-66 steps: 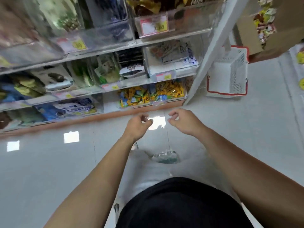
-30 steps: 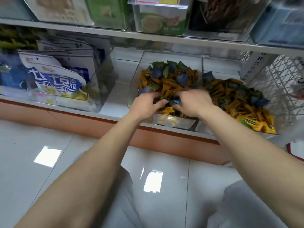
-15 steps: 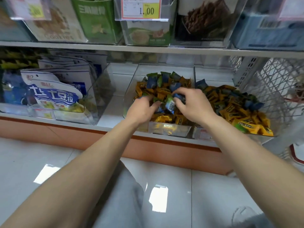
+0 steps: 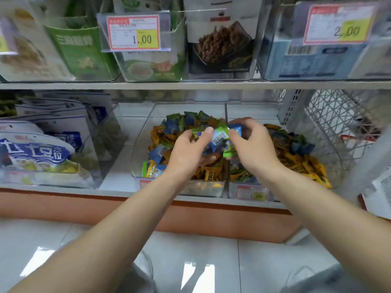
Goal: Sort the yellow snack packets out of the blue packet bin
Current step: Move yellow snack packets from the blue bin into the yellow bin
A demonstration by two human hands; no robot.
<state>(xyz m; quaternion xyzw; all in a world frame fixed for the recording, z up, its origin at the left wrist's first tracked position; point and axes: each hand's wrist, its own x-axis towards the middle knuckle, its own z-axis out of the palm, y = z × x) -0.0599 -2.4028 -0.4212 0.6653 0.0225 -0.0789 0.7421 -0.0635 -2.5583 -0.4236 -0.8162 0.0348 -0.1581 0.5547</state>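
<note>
- Target: small yellow film snack packets (image 4: 158, 134), mixed w/ blue and green ones in the left clear plastic bin (image 4: 203, 188) on the bottom white shelf (image 4: 118, 170). More yellow shows at the bin front, below my wrists.
- Adjacent: right clear plastic bin (image 4: 243, 185), just beside the left one, mostly yellow stock w/ a few blue on top. I judge it the likely drop point; not confirmed.
- Handling, est.: packets look light, soft and crinkly. The film is glossy, so prob. slippery. They will shift in the heap and give nothing stiff to lever against. Contents unknown.
- Where to take hold: pinch one yellow packet by a crimped end seam or across its flat faces, thumb vs. forefinger. Avoid scooping, as it would drag blue ones along.
- Left hand (image 4: 188, 151): grip narrow, thumb and fingers curled onto a bunch of green/blue film packets (image 4: 220, 136) held above the left bin.
- Right hand (image 4: 254, 146): grip narrow, thumb and fingertips pinching the same bunch from the other side, a blue one uppermost.
- I see no yellow in either grip. The palm sides are hidden, so I cannot rule it out.
</note>
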